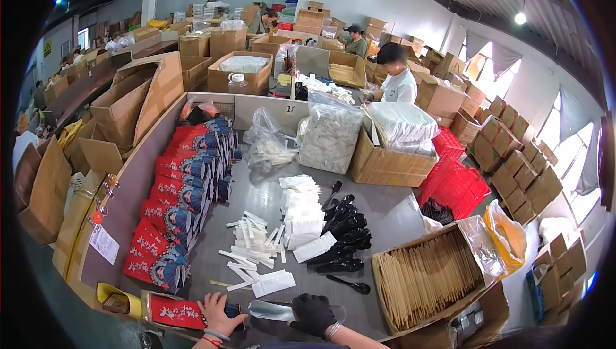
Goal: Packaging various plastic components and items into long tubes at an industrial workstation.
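Gloved in black, my right hand (312, 315) has its fingers curled round a shiny clear piece (271, 311), bottom centre of the frame — my left hand (221, 315), fingers spread wide, touches a red packet (174, 312), lower left.

The bare left hand (221, 314) is palm down at near left, fingers spread; the black-gloved right hand (312, 315) curls to its right, knuckles up.
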### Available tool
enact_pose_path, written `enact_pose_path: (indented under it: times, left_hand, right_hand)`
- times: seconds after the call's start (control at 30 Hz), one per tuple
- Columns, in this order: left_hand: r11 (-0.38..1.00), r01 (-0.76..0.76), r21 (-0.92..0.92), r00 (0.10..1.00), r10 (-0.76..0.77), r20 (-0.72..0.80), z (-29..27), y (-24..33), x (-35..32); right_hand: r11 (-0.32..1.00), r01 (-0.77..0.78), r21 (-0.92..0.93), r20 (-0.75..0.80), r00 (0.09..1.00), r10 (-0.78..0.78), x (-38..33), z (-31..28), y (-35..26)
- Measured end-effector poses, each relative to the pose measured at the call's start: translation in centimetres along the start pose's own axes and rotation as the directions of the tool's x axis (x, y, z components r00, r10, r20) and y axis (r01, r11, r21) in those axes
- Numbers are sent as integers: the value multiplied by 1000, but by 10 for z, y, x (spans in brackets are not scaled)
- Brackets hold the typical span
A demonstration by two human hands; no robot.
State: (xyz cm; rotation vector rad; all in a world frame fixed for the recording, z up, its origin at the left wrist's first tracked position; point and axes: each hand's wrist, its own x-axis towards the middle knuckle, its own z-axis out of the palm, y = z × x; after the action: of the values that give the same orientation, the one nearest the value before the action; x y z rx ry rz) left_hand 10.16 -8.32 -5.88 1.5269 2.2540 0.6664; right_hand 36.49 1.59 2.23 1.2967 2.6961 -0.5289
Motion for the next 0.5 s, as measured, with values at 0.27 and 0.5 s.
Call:
enact_pose_path:
  times: [0.27,0.5]
  left_hand:
    - [995,-9,-100,1000,9,1,1,-8,2]
    - [994,11,-113,999,-6,43,-6,-2,5]
  right_hand:
    - [998,62,6,1,998,-62,5,3,-8]
    - [996,89,24,27,996,-90,9,10,-8]
